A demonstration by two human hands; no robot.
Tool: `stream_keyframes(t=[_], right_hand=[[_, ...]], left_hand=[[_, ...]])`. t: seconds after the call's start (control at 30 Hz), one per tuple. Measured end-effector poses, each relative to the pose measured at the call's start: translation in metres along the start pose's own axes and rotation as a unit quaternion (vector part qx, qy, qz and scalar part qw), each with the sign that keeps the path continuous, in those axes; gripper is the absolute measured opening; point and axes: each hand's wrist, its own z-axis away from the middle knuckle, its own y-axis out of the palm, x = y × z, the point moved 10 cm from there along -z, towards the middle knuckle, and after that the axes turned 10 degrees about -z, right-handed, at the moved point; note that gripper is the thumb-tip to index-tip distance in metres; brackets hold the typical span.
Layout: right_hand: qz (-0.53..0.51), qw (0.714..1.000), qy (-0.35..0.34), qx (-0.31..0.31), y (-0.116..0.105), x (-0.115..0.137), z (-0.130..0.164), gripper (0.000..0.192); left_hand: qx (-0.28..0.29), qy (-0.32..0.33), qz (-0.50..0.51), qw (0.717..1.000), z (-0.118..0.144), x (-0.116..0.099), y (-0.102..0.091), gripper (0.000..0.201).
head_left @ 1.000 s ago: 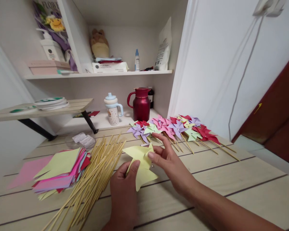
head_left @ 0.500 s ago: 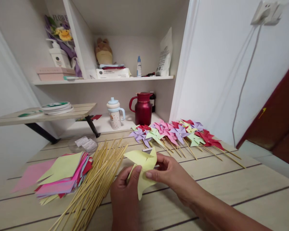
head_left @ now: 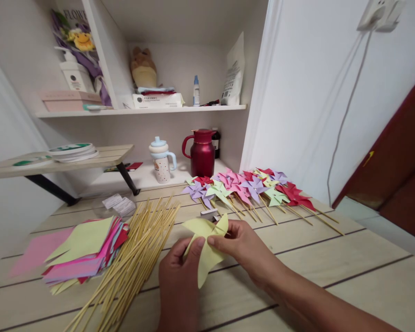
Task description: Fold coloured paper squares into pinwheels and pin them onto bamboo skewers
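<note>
Between my hands is a yellow paper pinwheel (head_left: 207, 265), its corners folded in toward the middle. My left hand (head_left: 181, 267) pinches it from the left, the thumb pressing near the centre. From the right, my right hand (head_left: 240, 242) grips it, thumb at the centre and fingers behind the paper. Just beyond the paper lies a small grey metallic object (head_left: 209, 213), partly hidden. Left of my hands is a loose pile of thin wooden sticks (head_left: 134, 258). Further left sits a stack of coloured paper sheets (head_left: 86, 242).
Finished pinwheels (head_left: 254, 186) on sticks lie at the back right. A red jug (head_left: 202, 154) and a lidded cup (head_left: 162, 161) stand behind. At the left are a clear container with packets (head_left: 119, 204) and a raised wooden stand (head_left: 114, 154) with black legs.
My right thumb has moved up and inward to the pinwheel's centre, and the right corner is now folded in there. The camera view has shifted slightly.
</note>
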Motion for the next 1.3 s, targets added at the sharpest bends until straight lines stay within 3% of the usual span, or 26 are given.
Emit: stream_keyframes(t=[0.37, 0.53, 0.67, 0.77, 0.97, 1.1, 1.3], right_hand=[[0.090, 0.995, -0.018, -0.044, -0.003, 0.009, -0.001, 0.008], [0.023, 0.999, -0.002, -0.025, -0.006, 0.012, 0.000, 0.010], [-0.016, 0.999, 0.008, -0.034, -0.012, 0.017, -0.001, 0.014], [-0.019, 0.999, 0.010, -0.043, -0.017, 0.020, -0.001, 0.014], [0.017, 0.999, 0.001, -0.042, -0.020, 0.020, -0.003, 0.008], [0.042, 0.999, 0.011, -0.022, -0.013, 0.016, -0.003, 0.008], [0.060, 0.997, 0.034, -0.022, -0.011, 0.007, -0.003, 0.007]], left_hand=[[0.018, -0.013, -0.023, 0.999, -0.003, 0.004, 0.004, 0.032], [0.034, -0.003, -0.016, 0.999, -0.004, -0.013, 0.003, 0.033], [0.073, -0.020, 0.002, 0.997, -0.010, -0.022, -0.001, 0.033], [0.111, 0.005, 0.023, 0.994, -0.015, -0.028, -0.001, 0.028], [0.190, -0.011, 0.054, 0.980, -0.008, -0.027, 0.013, 0.030], [0.173, -0.065, 0.029, 0.982, -0.006, -0.018, 0.014, 0.034], [0.167, -0.070, -0.005, 0.983, -0.006, -0.012, 0.016, 0.033]])
